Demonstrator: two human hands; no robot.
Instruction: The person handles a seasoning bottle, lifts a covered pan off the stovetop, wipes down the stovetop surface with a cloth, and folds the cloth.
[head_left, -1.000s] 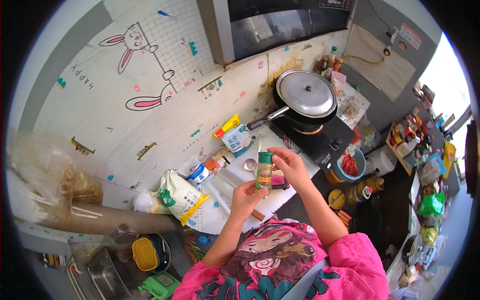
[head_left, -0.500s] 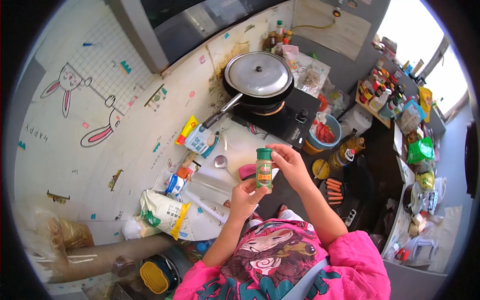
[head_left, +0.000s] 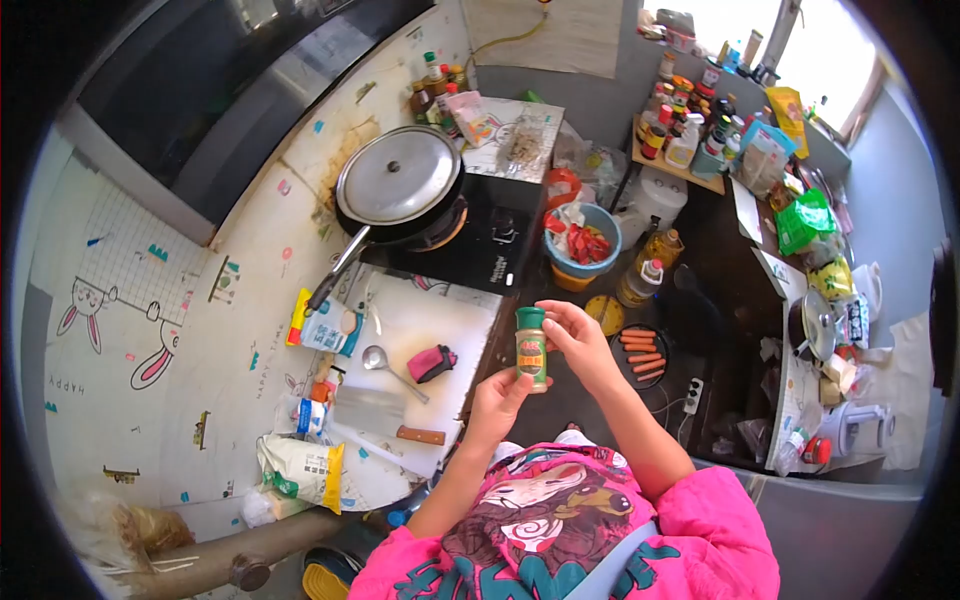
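Note:
A small seasoning jar [head_left: 531, 352] with a green cap and a printed label stands upright in front of my body. My left hand [head_left: 496, 404] grips its lower part, thumb against the side. At its upper right, my right hand [head_left: 582, 340] has thumb and fingers closed at the cap and neck. To the left, a white cutting board [head_left: 400, 312] carries a metal spoon [head_left: 375, 358], a pink and black bundle [head_left: 432, 363] and a cleaver with a wooden handle [head_left: 420, 436]. Beyond the hands, sausages [head_left: 642, 357] lie on a dark round plate.
A lidded pan [head_left: 398, 180] sits on the black gas stove [head_left: 500, 225], its handle pointing toward the board. Seasoning packets [head_left: 330, 325] line the wall. A blue bucket [head_left: 590, 240], oil bottles [head_left: 640, 280] and a power strip [head_left: 693, 396] are on the floor side.
The view has swung right, so the stove and board appear further left. The jar stays between both hands; the cleaver handle and the pink and black bundle now show more fully.

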